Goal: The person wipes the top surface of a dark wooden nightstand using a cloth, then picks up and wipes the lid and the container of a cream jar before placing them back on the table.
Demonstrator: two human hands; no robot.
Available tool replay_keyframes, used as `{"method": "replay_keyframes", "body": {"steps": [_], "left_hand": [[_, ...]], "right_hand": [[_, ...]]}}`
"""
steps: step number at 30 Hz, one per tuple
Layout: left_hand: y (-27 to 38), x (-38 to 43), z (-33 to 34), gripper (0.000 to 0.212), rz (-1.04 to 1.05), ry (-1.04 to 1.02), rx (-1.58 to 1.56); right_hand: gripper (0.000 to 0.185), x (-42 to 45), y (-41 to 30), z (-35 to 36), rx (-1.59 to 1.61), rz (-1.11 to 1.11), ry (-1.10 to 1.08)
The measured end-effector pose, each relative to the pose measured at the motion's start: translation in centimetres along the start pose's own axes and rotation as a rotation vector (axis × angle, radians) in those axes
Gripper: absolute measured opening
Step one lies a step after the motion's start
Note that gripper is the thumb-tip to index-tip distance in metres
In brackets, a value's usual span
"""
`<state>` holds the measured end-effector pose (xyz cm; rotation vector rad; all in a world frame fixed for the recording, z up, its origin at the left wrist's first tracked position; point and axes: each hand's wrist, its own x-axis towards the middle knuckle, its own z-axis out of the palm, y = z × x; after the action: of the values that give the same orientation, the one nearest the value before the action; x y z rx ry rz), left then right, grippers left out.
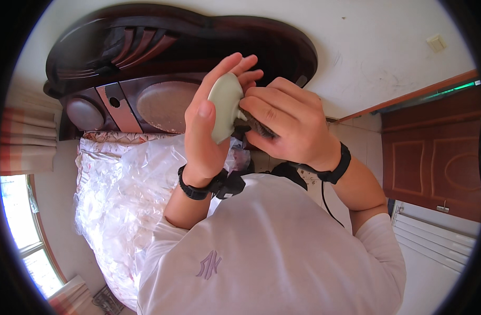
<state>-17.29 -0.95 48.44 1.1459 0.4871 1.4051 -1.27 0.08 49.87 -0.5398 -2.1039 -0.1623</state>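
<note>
In front of my chest, my left hand (pixel 203 130) holds a pale green, smooth, disc-shaped dish or lid (pixel 227 104) tilted on its edge. The thumb lies along its near side and the other fingers reach up behind it. From the right, my right hand (pixel 289 116) pinches a dark, fuzzy cloth or pad (pixel 260 125) close against the disc's right face. A small pale knob or foot shows where the cloth meets the disc. My right fingers hide much of that face and the exact contact. Both wrists carry black straps.
Behind my left arm is a bed covered in clear plastic sheeting (pixel 118 189), with a dark glossy wooden headboard (pixel 224 43) beyond. At the right are a brown panelled door (pixel 433 157) and a white slatted unit (pixel 433 232). A thin black cable (pixel 324 199) hangs from my right wrist.
</note>
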Motion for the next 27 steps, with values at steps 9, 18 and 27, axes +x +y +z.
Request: {"method": "replay_keyframes", "body": {"steps": [9, 18, 27], "left_hand": [[-2.1, 0.1, 0.1, 0.065, 0.483, 0.227, 0.162], [0.2, -0.5, 1.1, 0.05, -0.159, 0.362, -0.813], [0.2, -0.7, 1.3, 0.049, -0.22, 0.27, -0.861]], "right_hand": [[0.025, 0.5, -3.2, 1.8, 0.608, 0.811, 0.049], [0.039, 0.2, -1.7, 2.4, 0.135, 0.28, 0.121], [0.041, 0.0, -1.3, 2.5, 0.043, 0.092, 0.203]]}}
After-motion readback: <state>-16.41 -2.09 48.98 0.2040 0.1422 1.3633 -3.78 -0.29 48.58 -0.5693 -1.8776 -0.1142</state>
